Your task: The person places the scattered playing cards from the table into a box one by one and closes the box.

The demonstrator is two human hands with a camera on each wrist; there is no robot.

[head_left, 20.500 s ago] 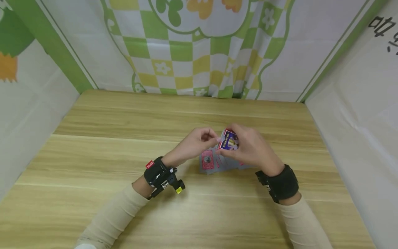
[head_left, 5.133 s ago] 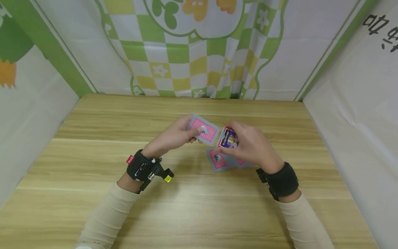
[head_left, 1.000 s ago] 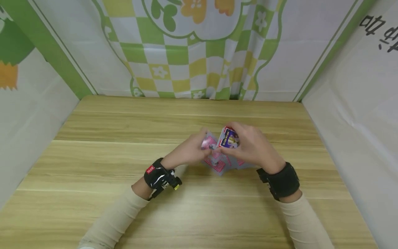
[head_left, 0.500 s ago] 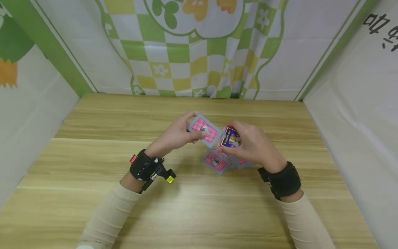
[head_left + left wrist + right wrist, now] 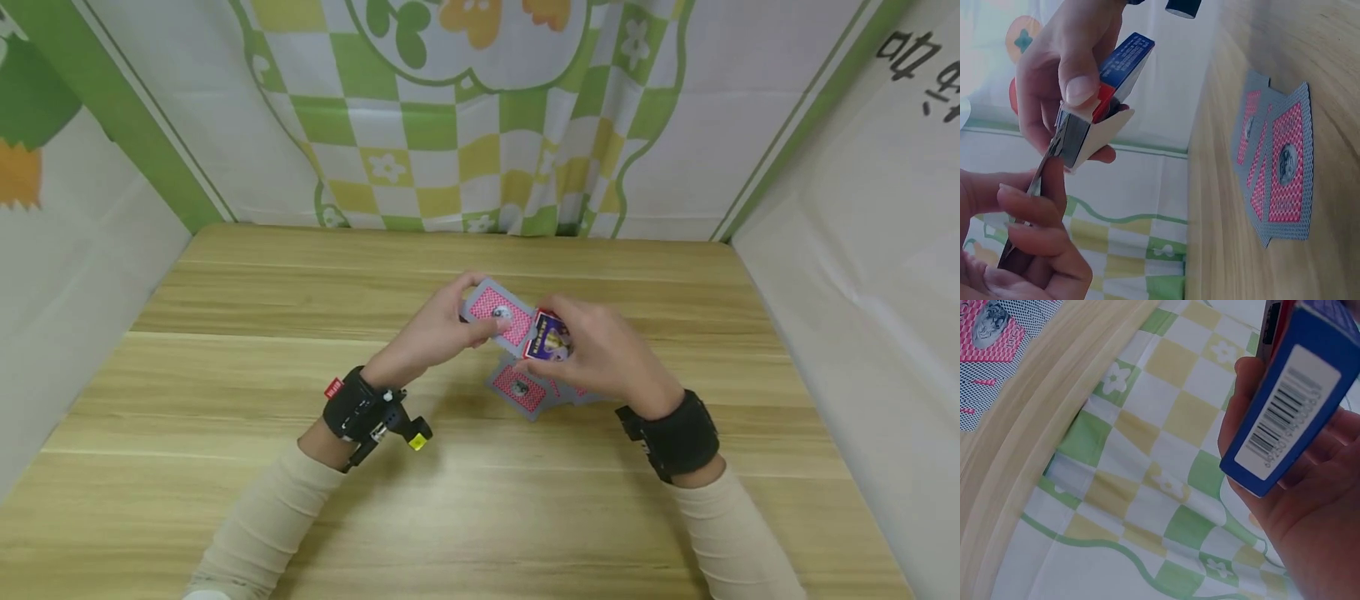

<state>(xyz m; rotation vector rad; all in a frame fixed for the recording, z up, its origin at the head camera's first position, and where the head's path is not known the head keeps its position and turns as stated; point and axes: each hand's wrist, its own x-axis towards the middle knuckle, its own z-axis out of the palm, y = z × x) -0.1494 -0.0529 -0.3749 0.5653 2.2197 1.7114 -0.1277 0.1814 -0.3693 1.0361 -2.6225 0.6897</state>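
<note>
My left hand (image 5: 427, 337) pinches a playing card (image 5: 491, 307) with a red checked back, thumb on top and fingers beneath; whether more cards lie under it I cannot tell. My right hand (image 5: 611, 354) grips a small blue and red card box (image 5: 552, 340), which is off the table. In the left wrist view the box's white flap (image 5: 1107, 134) stands out and a stack of cards (image 5: 1073, 139) shows in its mouth. The pinched card's edge meets that mouth. Below the hands, several loose playing cards (image 5: 517, 388) overlap face down on the table.
The wooden table (image 5: 450, 517) stretches out around the hands. A checked green and yellow cloth (image 5: 438, 158) hangs behind its back edge, with white side panels (image 5: 847, 275) left and right.
A second ago my left hand was lower, over the loose cards. It rose with the card, then shifted slightly right until the card met the box. My right hand barely moved.
</note>
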